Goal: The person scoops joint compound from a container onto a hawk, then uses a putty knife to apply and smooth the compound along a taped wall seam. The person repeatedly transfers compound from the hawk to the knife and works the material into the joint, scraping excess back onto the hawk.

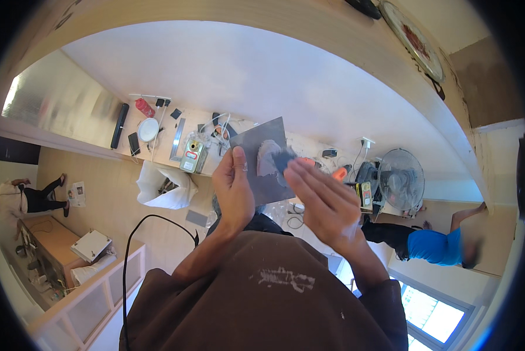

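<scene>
The left hand pinched the thin grey plate by its edge, held up before the chest, while the right hand pressed flat, fingers together, against its stiff, light, probably smooth face.

Long pale bench along wall, carrying black bar, red bottle, white round dish, tangled cables, standing fan.

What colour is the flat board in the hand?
Dark grey board, with a pale smear of filler in the middle; head view.
</scene>
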Demonstrator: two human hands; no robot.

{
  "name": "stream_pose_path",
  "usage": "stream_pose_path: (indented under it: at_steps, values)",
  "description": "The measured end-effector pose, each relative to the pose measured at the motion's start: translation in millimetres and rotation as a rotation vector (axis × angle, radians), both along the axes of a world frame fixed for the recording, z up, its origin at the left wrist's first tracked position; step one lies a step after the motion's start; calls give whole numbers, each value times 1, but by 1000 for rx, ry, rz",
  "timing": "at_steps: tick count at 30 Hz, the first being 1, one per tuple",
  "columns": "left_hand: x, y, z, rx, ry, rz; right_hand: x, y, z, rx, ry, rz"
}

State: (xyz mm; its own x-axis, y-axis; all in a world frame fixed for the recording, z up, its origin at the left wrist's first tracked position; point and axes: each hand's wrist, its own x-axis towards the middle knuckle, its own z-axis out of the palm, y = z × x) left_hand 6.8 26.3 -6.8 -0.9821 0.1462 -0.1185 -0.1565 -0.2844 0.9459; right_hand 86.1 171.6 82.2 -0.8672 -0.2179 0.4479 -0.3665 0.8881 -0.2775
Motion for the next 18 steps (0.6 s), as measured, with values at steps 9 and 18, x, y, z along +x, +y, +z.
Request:
stream_pose_path:
  at_steps: [9, 18]
  values:
    - [0, -7, -3, -16, 21, 5, 16, -7, -28, 5, -106, 43]
    - [-6, -8, -8, 28, 23, -19, 13, -16, -33, -131, -47, 0]
